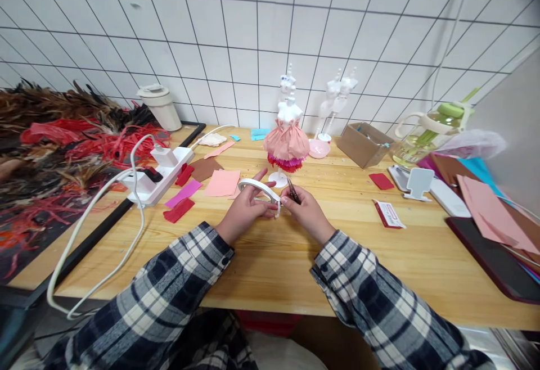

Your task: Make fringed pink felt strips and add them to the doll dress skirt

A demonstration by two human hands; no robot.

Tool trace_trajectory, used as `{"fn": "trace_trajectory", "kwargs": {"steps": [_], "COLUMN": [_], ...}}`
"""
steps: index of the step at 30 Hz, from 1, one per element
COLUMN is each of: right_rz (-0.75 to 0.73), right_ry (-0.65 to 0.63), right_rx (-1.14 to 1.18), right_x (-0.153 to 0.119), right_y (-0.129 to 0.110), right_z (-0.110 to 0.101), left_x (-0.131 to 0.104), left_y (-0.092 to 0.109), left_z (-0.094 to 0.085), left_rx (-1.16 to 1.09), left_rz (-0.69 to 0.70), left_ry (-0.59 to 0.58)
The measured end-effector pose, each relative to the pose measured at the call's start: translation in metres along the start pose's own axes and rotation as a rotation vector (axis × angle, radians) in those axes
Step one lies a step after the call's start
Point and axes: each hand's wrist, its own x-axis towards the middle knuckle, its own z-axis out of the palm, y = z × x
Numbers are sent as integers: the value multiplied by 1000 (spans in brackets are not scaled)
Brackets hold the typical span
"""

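My left hand (248,207) is closed around a roll of white tape (258,185), its fingers through and about the ring. A short strip of tape hangs at the roll's right side. My right hand (307,208) pinches near that tape end and also holds a small dark pointed tool, perhaps tweezers (292,191). Just beyond both hands stands a small white mannequin (290,112), upright on a round base. It wears a pink ruffled paper skirt (286,140) with magenta and red layers below.
Pink paper squares (223,183), red and magenta scraps and a white power strip (164,177) lie left. Behind stand more mannequins (333,97), a pink bowl (319,148) and a cardboard box (363,144). A jug (426,134), phone stand (419,182) and red packet (388,214) are right.
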Motion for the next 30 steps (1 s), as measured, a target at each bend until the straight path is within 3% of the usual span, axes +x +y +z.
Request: {"fn": "trace_trajectory", "kwargs": {"steps": [8,19,25,30], "right_rz": [11,92,101,95], "right_ry": [1,44,56,66], "right_rx": [51,-77,-106,-143], "right_x": [-2,2,0,-1], "right_y": [-3,10,11,9], "right_z": [2,3,7,8], "left_x": [6,4,8,9], "left_y": [-8,-6,-11,-13], "left_z": [-4,3,4,2], "left_rx": [-4,62,104,153], "left_rz": [-4,95,136,162], "left_ry": [14,141,266,271]}}
